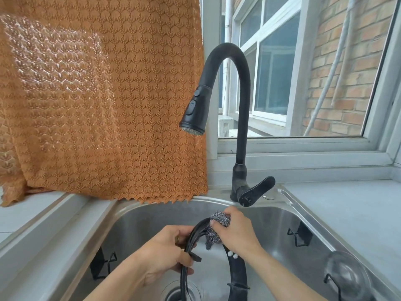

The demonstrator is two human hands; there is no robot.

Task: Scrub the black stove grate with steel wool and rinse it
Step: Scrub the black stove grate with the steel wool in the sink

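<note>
The black stove grate (235, 272) stood on edge inside the steel sink (280, 216), its ring arching up from near the drain (173, 294) at the bottom edge of the view. The left hand (167, 250) gripped the ring's left side, fingers curled round the rim. The right hand (236, 229) pinched a wad of steel wool (219, 220) against the top of the ring, thumb and fingers closed on it. The black faucet (238, 118) rose behind, its spray head well above the hands and its lever just beyond the right knuckles. An orange knitted cloth (97, 101) hung to the sink's back rim on the left, and grey counter (351, 213) lay to the right.
</note>
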